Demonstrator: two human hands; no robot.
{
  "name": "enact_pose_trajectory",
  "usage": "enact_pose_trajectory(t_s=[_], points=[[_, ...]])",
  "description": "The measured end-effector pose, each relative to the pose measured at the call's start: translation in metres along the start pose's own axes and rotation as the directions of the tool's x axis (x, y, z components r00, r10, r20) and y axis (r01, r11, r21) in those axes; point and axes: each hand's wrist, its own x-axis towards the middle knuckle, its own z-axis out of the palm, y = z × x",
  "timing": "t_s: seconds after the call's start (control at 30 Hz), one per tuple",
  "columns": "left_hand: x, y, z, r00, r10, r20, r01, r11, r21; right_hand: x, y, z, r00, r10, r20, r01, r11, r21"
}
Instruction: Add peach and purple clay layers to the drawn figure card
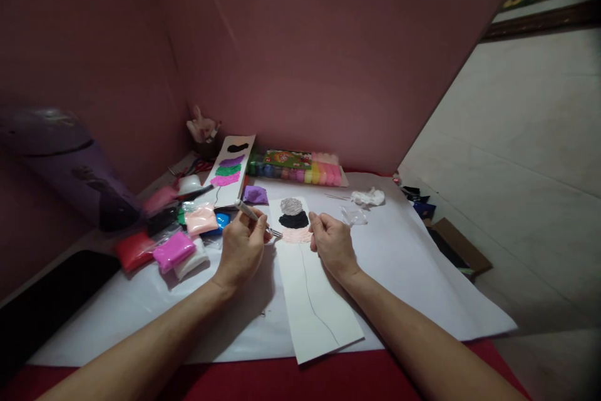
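Apparent step: texturing the peach clay (pixel 297 236) near the far edge of the white card (pixel 300 301).
The left hand (pixel 241 251) is gripping a fork (pixel 248 211) at the clay; the right hand (pixel 334 244) is resting curled opposite, any grip unclear; the next move is seemingly calling for light pressing.

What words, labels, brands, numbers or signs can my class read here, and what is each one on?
None can be read for certain.
Green label on the coloured clay pack: printed, but too small and blurred to read.
Bagged pink clay: no readable lettering.
White card with the drawn line: no lettering visible.
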Motion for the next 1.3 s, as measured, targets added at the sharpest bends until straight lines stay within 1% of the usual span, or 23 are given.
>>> enact_pose_trajectory(t_s=[0.2,0.4,0.6,0.67,0.73,0.87,0.97,1.03,1.1,1.17,1.2,1.23,1.27,1.3], points=[[0.001,0.000,0.000,1.000,-0.018,-0.011,0.018,0.999,-0.039,0.000,0.001,0.001,1.000,0.010,0.002,-0.010,1.000,0.006],[-0.001,-0.001,0.001,1.000,0.001,0.022,-0.001,1.000,-0.002,0.000,0.000,0.001,1.000,0.002,-0.002,-0.002,1.000,0.003],[0.000,0.000,0.000,1.000,-0.002,-0.014,0.002,1.000,-0.015,0.000,0.001,0.001,1.000,0.009,-0.005,-0.009,0.999,0.031],[0.000,0.002,0.000,0.999,0.005,-0.043,-0.006,1.000,-0.025,0.000,0.002,0.002,0.999,0.035,-0.013,-0.034,0.996,0.083],[0.000,0.003,0.000,0.997,0.020,-0.074,-0.023,0.999,-0.038,0.000,0.002,0.004,0.997,0.076,-0.026,-0.070,0.983,0.173],[-0.002,0.003,0.002,0.994,0.056,-0.091,-0.067,0.991,-0.120,0.001,0.003,0.004,0.982,0.176,-0.069,-0.136,0.911,0.389],[-0.003,0.001,0.002,0.990,0.120,-0.075,-0.131,0.978,-0.163,0.001,0.002,0.003,0.973,0.173,-0.154,-0.091,0.896,0.435],[-0.005,0.000,0.002,0.984,0.169,-0.060,-0.176,0.975,-0.139,-0.002,0.001,0.001,0.970,0.119,-0.210,-0.022,0.910,0.414],[-0.006,0.001,0.002,0.973,0.227,-0.041,-0.230,0.968,-0.101,-0.006,0.000,-0.001,0.969,0.019,-0.246,0.074,0.929,0.363],[-0.008,0.003,0.001,0.950,0.312,-0.028,-0.313,0.947,-0.072,-0.012,-0.004,-0.003,0.960,-0.156,-0.231,0.217,0.939,0.266],[-0.009,0.005,0.001,0.932,0.362,-0.015,-0.362,0.930,-0.060,-0.015,-0.006,-0.004,0.946,-0.272,-0.175,0.304,0.932,0.198],[-0.010,0.006,0.001,0.912,0.410,0.005,-0.409,0.911,-0.053,-0.017,-0.008,-0.005,0.913,-0.393,-0.107,0.405,0.904,0.133],[-0.010,0.008,0.000,0.890,0.454,0.032,-0.453,0.890,-0.051,-0.019,-0.009,-0.005,0.858,-0.512,-0.027,0.513,0.854,0.085],[-0.011,0.008,0.000,0.866,0.496,0.066,-0.494,0.868,-0.052,-0.020,-0.011,-0.005,0.796,-0.605,0.039,0.602,0.796,0.060]])
